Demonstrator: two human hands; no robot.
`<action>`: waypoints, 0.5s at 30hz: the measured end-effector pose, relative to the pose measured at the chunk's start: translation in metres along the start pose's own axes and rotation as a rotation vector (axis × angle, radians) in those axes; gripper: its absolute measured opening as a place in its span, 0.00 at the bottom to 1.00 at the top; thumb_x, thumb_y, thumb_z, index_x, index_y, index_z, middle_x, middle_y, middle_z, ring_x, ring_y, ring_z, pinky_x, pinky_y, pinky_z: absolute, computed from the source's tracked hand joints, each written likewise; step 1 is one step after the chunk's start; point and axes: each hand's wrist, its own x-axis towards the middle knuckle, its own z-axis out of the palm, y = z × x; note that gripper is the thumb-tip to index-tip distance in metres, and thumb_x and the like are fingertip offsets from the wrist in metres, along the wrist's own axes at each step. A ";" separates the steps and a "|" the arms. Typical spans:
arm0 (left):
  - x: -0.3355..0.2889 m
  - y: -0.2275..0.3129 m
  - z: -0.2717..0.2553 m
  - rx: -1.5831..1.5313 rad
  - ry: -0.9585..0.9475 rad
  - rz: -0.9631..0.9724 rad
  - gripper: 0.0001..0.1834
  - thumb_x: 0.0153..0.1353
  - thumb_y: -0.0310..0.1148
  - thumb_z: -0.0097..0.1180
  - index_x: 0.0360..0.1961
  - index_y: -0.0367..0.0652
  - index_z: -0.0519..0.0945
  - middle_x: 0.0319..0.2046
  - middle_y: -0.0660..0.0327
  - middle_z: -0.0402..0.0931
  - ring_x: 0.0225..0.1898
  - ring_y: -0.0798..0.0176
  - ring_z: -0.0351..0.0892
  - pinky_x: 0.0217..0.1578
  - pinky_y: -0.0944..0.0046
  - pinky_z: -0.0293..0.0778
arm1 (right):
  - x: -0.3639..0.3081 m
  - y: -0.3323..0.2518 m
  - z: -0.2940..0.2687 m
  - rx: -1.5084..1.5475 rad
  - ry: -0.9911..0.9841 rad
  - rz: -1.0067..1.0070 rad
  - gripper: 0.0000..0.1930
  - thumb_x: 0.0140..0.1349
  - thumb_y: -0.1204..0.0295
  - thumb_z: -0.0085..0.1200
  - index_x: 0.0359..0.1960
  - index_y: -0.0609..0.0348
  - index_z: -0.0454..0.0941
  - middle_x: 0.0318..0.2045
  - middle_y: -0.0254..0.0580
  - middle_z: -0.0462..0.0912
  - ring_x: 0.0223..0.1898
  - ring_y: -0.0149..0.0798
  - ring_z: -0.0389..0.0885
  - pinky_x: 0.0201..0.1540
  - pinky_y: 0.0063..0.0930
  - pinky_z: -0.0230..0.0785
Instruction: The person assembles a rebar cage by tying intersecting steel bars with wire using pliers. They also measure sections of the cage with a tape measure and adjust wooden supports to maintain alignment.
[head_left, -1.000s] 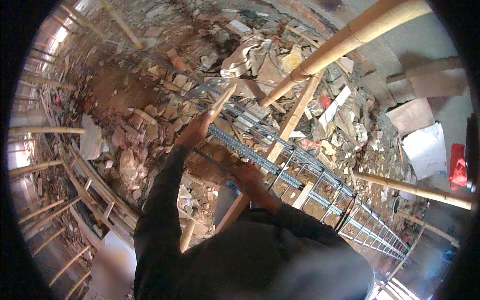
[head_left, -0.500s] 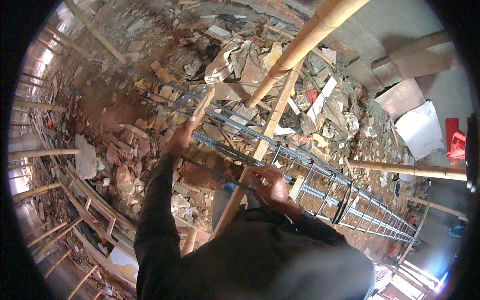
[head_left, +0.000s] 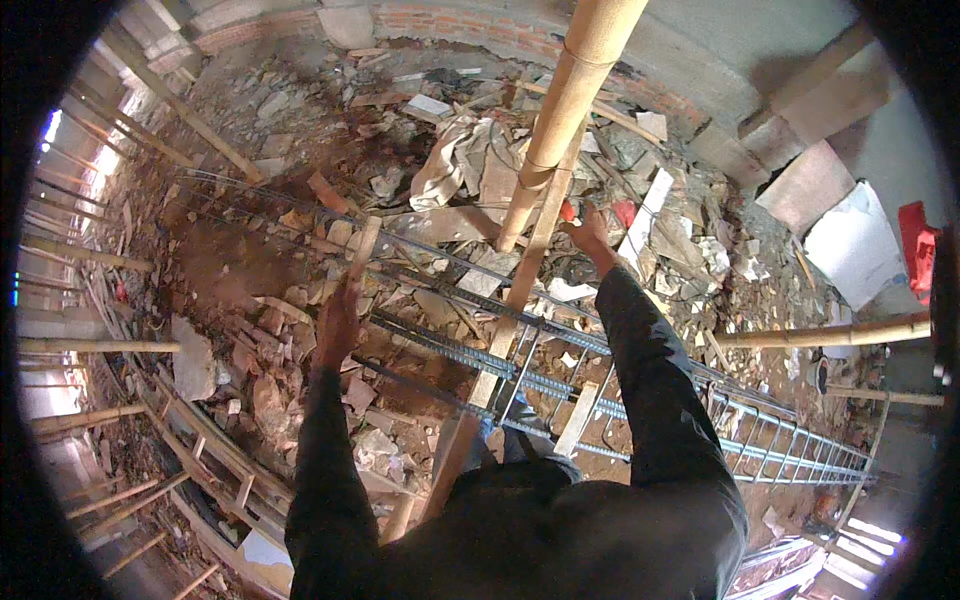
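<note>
My left hand (head_left: 338, 322) is closed around the lower end of a short wooden strip (head_left: 366, 246), held upright beside the long steel bars. My right hand (head_left: 594, 240) reaches beyond the rebar cage (head_left: 560, 385), its fingers apart, just right of a wooden beam (head_left: 525, 275). A small orange-red thing (head_left: 567, 211) shows by its fingertips; whether they touch it I cannot tell. The beam passes under the cage's bars. Crosswise ties join the cage's long bars, and another short wooden piece (head_left: 577, 418) stands against its near side.
A thick bamboo pole (head_left: 560, 120) slants down at the beam's far end. Broken tiles and rubble (head_left: 480, 170) cover the ground. Another bamboo pole (head_left: 830, 335) juts in from the right. Boards (head_left: 855, 245) lean on the right wall; several poles stand at the left.
My right hand has left the near side of the cage and stretched away across it, toward the beam's far part. My left hand has shifted slightly left and nearer, still with the wooden strip.
</note>
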 end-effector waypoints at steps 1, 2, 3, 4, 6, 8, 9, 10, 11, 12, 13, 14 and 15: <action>-0.010 0.009 -0.016 0.035 0.043 -0.029 0.31 0.82 0.46 0.43 0.77 0.37 0.65 0.67 0.41 0.74 0.64 0.33 0.75 0.64 0.42 0.72 | 0.008 0.003 0.011 0.005 0.004 -0.010 0.52 0.51 0.57 0.79 0.76 0.59 0.65 0.66 0.57 0.78 0.71 0.61 0.70 0.75 0.52 0.61; -0.023 0.019 -0.034 0.069 0.081 -0.060 0.32 0.82 0.46 0.43 0.78 0.37 0.65 0.69 0.41 0.72 0.66 0.34 0.73 0.66 0.42 0.70 | 0.012 0.006 0.021 0.004 -0.003 -0.003 0.55 0.49 0.57 0.80 0.78 0.58 0.62 0.69 0.58 0.75 0.74 0.61 0.67 0.76 0.51 0.59; -0.041 0.028 -0.052 0.104 0.117 -0.096 0.32 0.82 0.47 0.43 0.79 0.38 0.64 0.71 0.41 0.70 0.68 0.34 0.72 0.68 0.43 0.68 | 0.019 0.007 0.028 0.029 -0.030 -0.015 0.59 0.46 0.58 0.82 0.79 0.57 0.58 0.73 0.59 0.69 0.75 0.59 0.64 0.76 0.52 0.60; -0.063 0.039 -0.068 0.142 0.154 -0.135 0.33 0.83 0.47 0.43 0.79 0.38 0.63 0.73 0.41 0.68 0.70 0.34 0.70 0.69 0.43 0.67 | 0.021 0.008 0.038 0.011 -0.008 -0.018 0.47 0.54 0.56 0.77 0.74 0.59 0.68 0.71 0.55 0.72 0.73 0.60 0.67 0.75 0.53 0.62; -0.115 0.067 -0.084 0.224 0.143 -0.233 0.33 0.82 0.45 0.43 0.80 0.38 0.62 0.76 0.42 0.65 0.73 0.36 0.67 0.72 0.43 0.64 | 0.027 0.015 0.049 -0.099 -0.022 -0.164 0.30 0.65 0.57 0.67 0.64 0.61 0.77 0.69 0.53 0.74 0.71 0.57 0.70 0.72 0.52 0.65; -0.177 0.101 -0.088 0.173 0.083 -0.359 0.35 0.74 0.40 0.54 0.78 0.37 0.65 0.71 0.41 0.69 0.70 0.36 0.69 0.68 0.42 0.67 | 0.030 0.027 0.061 0.242 -0.006 -0.101 0.21 0.72 0.60 0.59 0.58 0.63 0.81 0.59 0.50 0.81 0.62 0.55 0.77 0.63 0.50 0.70; -0.209 0.119 -0.085 0.119 0.059 -0.433 0.37 0.70 0.38 0.59 0.77 0.36 0.66 0.68 0.40 0.71 0.68 0.35 0.70 0.67 0.42 0.68 | 0.029 0.036 0.067 0.649 0.044 -0.113 0.18 0.75 0.61 0.55 0.57 0.63 0.81 0.51 0.48 0.86 0.55 0.54 0.83 0.56 0.48 0.73; -0.241 0.136 -0.081 0.057 0.014 -0.577 0.39 0.66 0.36 0.65 0.76 0.36 0.67 0.66 0.39 0.72 0.66 0.35 0.71 0.65 0.42 0.69 | 0.035 0.047 0.069 0.688 0.079 -0.208 0.20 0.76 0.61 0.54 0.59 0.64 0.78 0.53 0.50 0.84 0.57 0.54 0.81 0.59 0.48 0.71; -0.277 0.160 -0.077 0.193 -0.028 -0.572 0.41 0.64 0.37 0.68 0.75 0.36 0.67 0.58 0.39 0.74 0.60 0.33 0.73 0.60 0.41 0.71 | 0.035 0.065 0.065 0.633 0.064 -0.243 0.21 0.77 0.60 0.54 0.61 0.65 0.76 0.56 0.51 0.82 0.58 0.54 0.80 0.62 0.49 0.70; -0.303 0.178 -0.067 0.171 0.048 -0.602 0.44 0.62 0.40 0.70 0.76 0.36 0.65 0.52 0.40 0.73 0.56 0.34 0.73 0.58 0.39 0.71 | 0.040 0.083 0.060 0.577 0.051 -0.282 0.23 0.77 0.60 0.53 0.64 0.66 0.74 0.59 0.52 0.80 0.60 0.54 0.79 0.64 0.49 0.69; -0.328 0.192 -0.062 0.198 0.008 -0.641 0.46 0.61 0.42 0.72 0.76 0.37 0.64 0.53 0.40 0.73 0.55 0.34 0.73 0.57 0.38 0.71 | 0.042 0.100 0.056 0.560 0.043 -0.313 0.25 0.78 0.59 0.53 0.66 0.67 0.71 0.61 0.53 0.78 0.62 0.54 0.78 0.67 0.49 0.68; -0.350 0.205 -0.057 0.159 0.048 -0.718 0.46 0.61 0.43 0.73 0.75 0.38 0.65 0.52 0.40 0.73 0.54 0.34 0.73 0.57 0.39 0.71 | 0.049 0.117 0.050 0.583 0.033 -0.340 0.27 0.78 0.59 0.52 0.68 0.68 0.69 0.64 0.54 0.77 0.64 0.54 0.77 0.70 0.49 0.66; -0.369 0.222 -0.049 0.113 0.124 -0.820 0.46 0.60 0.45 0.73 0.74 0.37 0.66 0.51 0.41 0.73 0.52 0.36 0.73 0.56 0.40 0.70 | 0.054 0.129 0.045 0.757 -0.015 -0.325 0.29 0.79 0.59 0.51 0.70 0.69 0.66 0.67 0.56 0.75 0.66 0.54 0.76 0.72 0.50 0.65</action>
